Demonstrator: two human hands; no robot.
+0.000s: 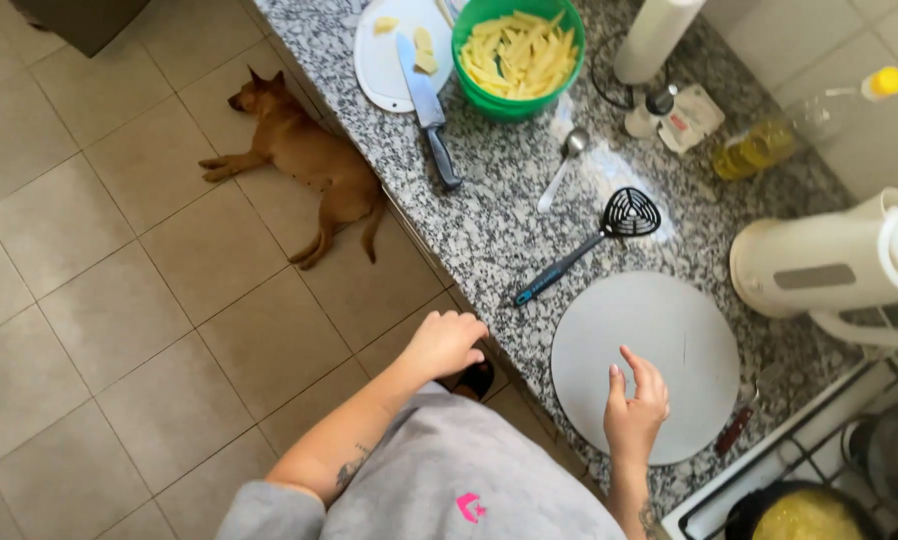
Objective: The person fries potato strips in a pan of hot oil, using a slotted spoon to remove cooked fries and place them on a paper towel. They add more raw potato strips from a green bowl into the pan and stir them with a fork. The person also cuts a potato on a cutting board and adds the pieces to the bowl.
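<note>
My left hand (447, 343) rests curled on the front edge of the speckled granite counter (489, 225), holding nothing. Over the near rim of a round grey board (659, 345) my right hand (634, 408) hovers with fingers apart and empty. A black slotted spatula with a blue handle (589, 240) lies just beyond the board. Farther back are a green bowl of cut potato sticks (518, 52), a large knife (428, 108) lying across a white cutting board (389, 62) with potato pieces, and a metal spoon (563, 165).
A brown dog (304, 160) lies on the tiled floor beside the counter. A white electric kettle (849, 268) stands at right, an oil bottle (799, 130) and paper towel roll (657, 35) at the back. A pot of yellow food (804, 515) sits on the stove.
</note>
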